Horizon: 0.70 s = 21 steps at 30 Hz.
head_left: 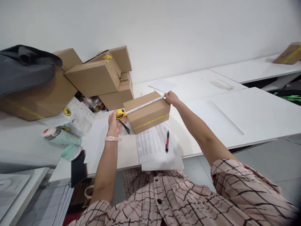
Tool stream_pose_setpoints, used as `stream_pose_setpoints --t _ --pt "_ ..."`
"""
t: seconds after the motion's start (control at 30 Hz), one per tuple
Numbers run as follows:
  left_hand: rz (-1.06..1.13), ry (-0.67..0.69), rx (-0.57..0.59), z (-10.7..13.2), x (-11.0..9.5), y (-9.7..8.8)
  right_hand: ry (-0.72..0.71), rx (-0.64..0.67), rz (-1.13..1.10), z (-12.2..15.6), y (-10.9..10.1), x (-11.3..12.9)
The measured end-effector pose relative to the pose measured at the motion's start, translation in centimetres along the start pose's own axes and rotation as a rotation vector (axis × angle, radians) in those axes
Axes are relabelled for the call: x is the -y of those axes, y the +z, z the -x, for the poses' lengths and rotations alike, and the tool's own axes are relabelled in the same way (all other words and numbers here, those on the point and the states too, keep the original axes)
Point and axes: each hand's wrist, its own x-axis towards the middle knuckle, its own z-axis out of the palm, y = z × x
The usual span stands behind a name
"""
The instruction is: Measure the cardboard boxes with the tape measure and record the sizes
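A closed cardboard box point(150, 114) with yellow tape along its near side sits on the white table. My left hand point(114, 123) is wrapped round a yellow tape measure point(121, 113) at the box's left end, its black wrist strap hanging down. The white blade point(145, 104) runs lengthwise over the box top. At the right end, my right hand point(171, 98) pinches the blade's tip against the box edge. Printed sheets point(150, 144) lie partly beneath the box on the near side, with a red and black pen point(167, 142) on them.
Several cardboard boxes point(94, 77) are stacked at the back left, beside a dark grey cloth point(25, 70). A mint flask point(63, 138), its cup point(70, 153) and a black phone-like slab point(78, 169) stand or lie at left. Another box point(289, 54) rests far right.
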Motion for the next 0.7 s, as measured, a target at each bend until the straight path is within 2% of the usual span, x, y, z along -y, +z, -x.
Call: stream_pose_setpoints --t 0.1,0.23,0.37,0.57,0.7 --pt "0.011 -0.011 -0.009 0.1 0.1 0.0 0.054 0.051 0.097 -0.4 0.4 0.8" --pt "0.001 -0.018 -0.026 0.1 -0.1 0.0 0.022 0.114 0.075 0.0 0.8 1.0" --pt "-0.009 -0.02 -0.009 -0.7 -0.7 -0.5 0.016 0.113 0.067 0.6 0.8 0.6" --pt "-0.075 -0.078 -0.035 -2.4 -1.2 -2.3 0.023 0.064 0.11 1.3 0.7 1.2" --pt "-0.1 -0.099 0.0 -2.7 -1.0 -2.5 0.008 0.044 0.126 1.4 0.9 1.3"
